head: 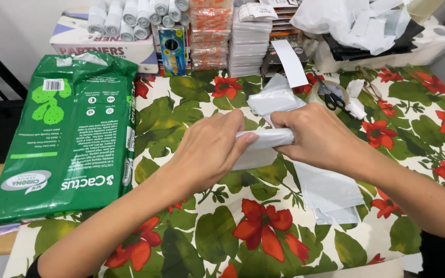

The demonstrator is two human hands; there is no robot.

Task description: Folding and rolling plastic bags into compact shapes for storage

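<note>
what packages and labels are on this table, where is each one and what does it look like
Green plastic pack: flat rectangle at the table's left edge, white print, small barcode patch.
White box: back left, red lettering, small paper rolls on top.
Blue card pack: upright beside the box, black circle.
Clear-wrapped stacks: back centre, orange and white.
White paper strip: back centre-right, narrow, slanted.
Grey plastic roll: gripped by left hand and right hand.

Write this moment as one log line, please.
left hand: grips rolled grey plastic bag | right hand: grips same bag | flat bags beneath | green pack left
</note>
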